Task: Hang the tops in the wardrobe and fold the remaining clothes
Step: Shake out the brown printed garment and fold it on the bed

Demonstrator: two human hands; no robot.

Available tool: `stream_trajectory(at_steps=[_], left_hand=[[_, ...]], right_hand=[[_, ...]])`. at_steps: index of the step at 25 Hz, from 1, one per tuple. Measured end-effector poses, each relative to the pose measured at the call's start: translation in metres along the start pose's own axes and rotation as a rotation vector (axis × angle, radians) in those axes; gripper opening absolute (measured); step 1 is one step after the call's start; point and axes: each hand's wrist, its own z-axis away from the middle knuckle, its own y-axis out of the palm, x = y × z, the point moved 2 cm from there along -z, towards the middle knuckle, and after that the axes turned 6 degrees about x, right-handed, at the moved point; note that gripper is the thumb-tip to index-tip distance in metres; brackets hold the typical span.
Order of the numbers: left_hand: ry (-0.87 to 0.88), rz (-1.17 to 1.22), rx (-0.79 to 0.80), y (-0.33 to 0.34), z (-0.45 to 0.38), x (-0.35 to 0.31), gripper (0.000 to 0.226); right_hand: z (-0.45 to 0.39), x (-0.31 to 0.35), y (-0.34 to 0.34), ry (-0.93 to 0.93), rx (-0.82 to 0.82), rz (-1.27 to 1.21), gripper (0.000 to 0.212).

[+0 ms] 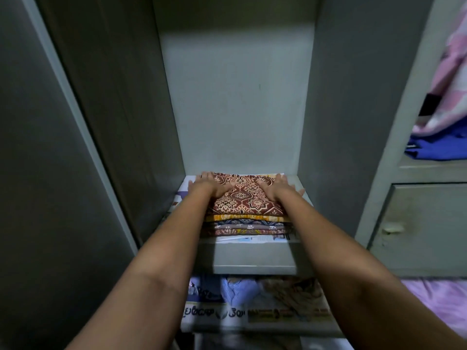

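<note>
A stack of several folded patterned clothes (246, 208) sits on a grey wardrobe shelf (252, 263), on top of newspaper lining. The top piece is dark red with cream floral medallions; orange, blue and mauve layers show at the front edge. My left hand (209, 185) lies flat on the stack's left side with fingers straight. My right hand (279, 186) lies flat on the right side in the same way. Both forearms reach in from the bottom of the view.
Grey wardrobe walls (121, 109) close in left and right of the compartment. A lower shelf lined with newspaper (255, 314) holds other cloth. To the right are a pink and blue bundle (444, 122), a closed grey drawer (419, 228) and pink bedding (434, 299).
</note>
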Motion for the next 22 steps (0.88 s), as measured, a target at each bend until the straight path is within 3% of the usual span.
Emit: stream_trajectory(at_steps=[2, 5, 8, 10, 13, 16, 22], left_hand=[[-0.068, 0.015, 0.028, -0.022, 0.012, 0.013, 0.085], [-0.134, 0.068, -0.206, -0.034, 0.051, 0.026, 0.050], [-0.131, 0.533, -0.459, -0.018, 0.100, 0.023, 0.054], [-0.025, 0.878, -0.516, 0.000, 0.134, 0.015, 0.061], [0.136, 1.125, -0.439, 0.035, 0.192, -0.001, 0.063], [0.201, 1.171, -0.298, 0.069, 0.258, -0.018, 0.067], [0.258, 1.194, -0.170, 0.087, 0.337, -0.057, 0.063]], right_hand=[[-0.003, -0.009, -0.014, 0.041, 0.012, -0.070, 0.088], [0.018, -0.017, -0.035, -0.072, -0.020, -0.235, 0.076], [0.070, -0.028, -0.045, -0.231, -0.083, -0.440, 0.065], [0.100, -0.039, -0.043, -0.319, -0.066, -0.528, 0.063], [0.150, -0.069, -0.026, -0.389, 0.075, -0.596, 0.066], [0.206, -0.107, -0.010, -0.409, 0.187, -0.697, 0.068], [0.285, -0.180, -0.022, -0.302, 0.166, -0.780, 0.065]])
